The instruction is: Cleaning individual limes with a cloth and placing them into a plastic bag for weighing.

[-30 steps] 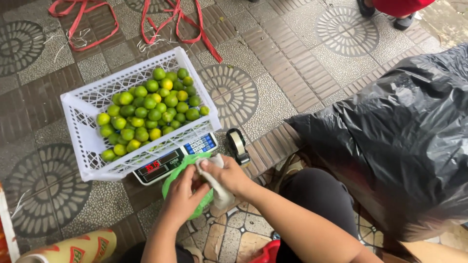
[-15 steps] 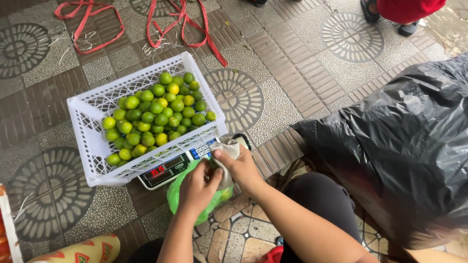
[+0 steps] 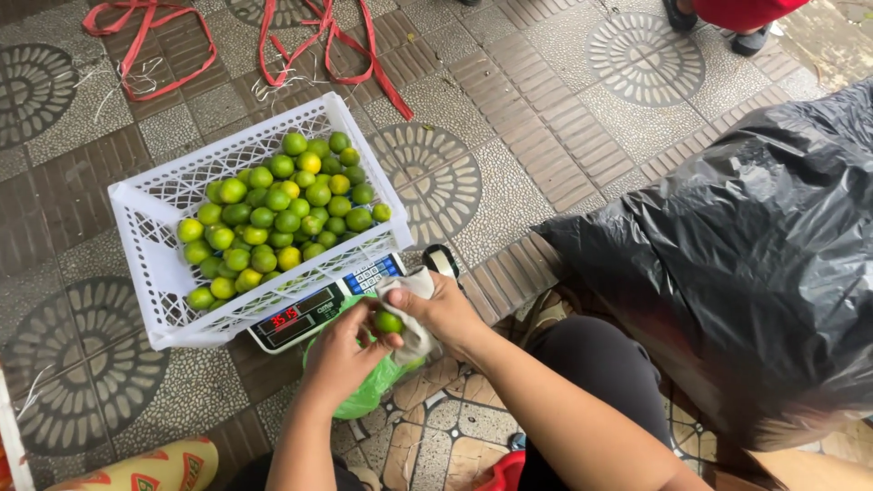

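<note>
2 hands met over 1 green lime (image 3: 389,322): the left hand (image 3: 344,355) pinched it while the right hand (image 3: 443,312) gripped a pale cloth (image 3: 411,309). Since 1 second earlier, both had lifted toward the scale (image 3: 318,311) at 11 o'clock, below the white crate (image 3: 155,264).

The supporting surface is a paved floor (image 3: 546,155) of patterned tiles with circular motifs. Resting directly on it: a digital scale (image 3: 318,314) carrying a white plastic crate (image 3: 155,255), red straps (image 3: 300,36) at the far edge, a large black plastic bag (image 3: 746,264), and a green bag (image 3: 368,391).
</note>
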